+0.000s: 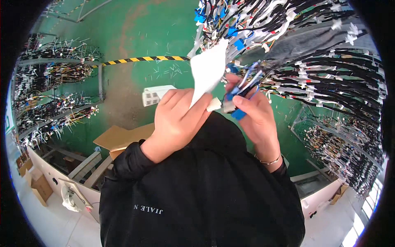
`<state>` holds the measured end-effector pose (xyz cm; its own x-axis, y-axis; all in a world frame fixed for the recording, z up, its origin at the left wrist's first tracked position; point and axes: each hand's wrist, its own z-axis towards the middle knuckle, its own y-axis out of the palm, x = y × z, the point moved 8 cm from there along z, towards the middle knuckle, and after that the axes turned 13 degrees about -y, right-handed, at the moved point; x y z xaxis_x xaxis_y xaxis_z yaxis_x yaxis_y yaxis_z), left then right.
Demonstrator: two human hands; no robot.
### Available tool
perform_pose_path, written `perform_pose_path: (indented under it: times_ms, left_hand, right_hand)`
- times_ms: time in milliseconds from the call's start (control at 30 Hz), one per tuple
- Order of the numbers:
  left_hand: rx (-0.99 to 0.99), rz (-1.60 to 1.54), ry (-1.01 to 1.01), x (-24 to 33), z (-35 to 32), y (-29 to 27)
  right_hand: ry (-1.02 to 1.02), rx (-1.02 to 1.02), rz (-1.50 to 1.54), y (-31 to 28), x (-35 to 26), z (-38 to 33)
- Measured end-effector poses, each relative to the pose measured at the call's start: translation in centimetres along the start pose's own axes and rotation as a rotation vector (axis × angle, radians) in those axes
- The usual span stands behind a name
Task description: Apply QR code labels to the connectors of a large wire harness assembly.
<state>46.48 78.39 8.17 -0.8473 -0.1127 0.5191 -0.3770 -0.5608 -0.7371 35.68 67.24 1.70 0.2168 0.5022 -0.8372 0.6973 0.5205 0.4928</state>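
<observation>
Two half-closed hands: left grips white sheet, right blue connectors

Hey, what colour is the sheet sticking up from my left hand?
White; the sheet shows best in the head view.

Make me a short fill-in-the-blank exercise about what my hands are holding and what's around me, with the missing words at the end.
1. The left hand holds a sheet coloured ____.
2. The right hand holds thin insulated ____ along with a blue connector.
3. The bracelet is worn on the ____ wrist.
4. The striped line on the floor is yellow and ____.

Missing words: white; wires; right; black.
</observation>
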Motion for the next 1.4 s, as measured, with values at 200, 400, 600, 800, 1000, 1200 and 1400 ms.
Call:
perform_pose_path:
  times_ms: [200, 400, 600, 800, 1000, 1200, 1400]
  left_hand:
    - [0.182, 0.146, 0.152, 1.9, 0.1, -0.7]
    - [0.172, 0.121, 0.134, 1.5, 0.1, 0.1]
    - [-0.006, -0.346, -0.398, -2.0, 1.7, -0.9]
    - [-0.263, -1.085, -0.769, -4.7, 1.3, 0.8]
    - [-0.224, -0.919, -0.746, -4.0, 0.9, 0.5]
    - [-0.172, -1.166, -0.800, -3.9, 1.0, 0.8]
    - [0.258, 0.049, -0.375, -1.4, 2.4, -4.5]
  right_hand:
    - [0.050, -0.023, -0.074, 0.8, 0.3, -1.3]
    - [-0.041, 0.043, -0.067, 1.3, 0.0, -1.3]
    - [-0.100, -0.040, 0.054, 0.3, 0.0, -1.0]
    - [-0.049, -0.248, -0.129, 0.9, -0.2, -1.9]
    - [-0.205, -0.205, -0.194, 1.1, -0.8, -2.1]
    - [-0.374, -0.254, -0.314, 2.2, -1.9, -2.3]
    - [-0.472, -0.243, -0.531, 2.2, -2.3, -2.2]
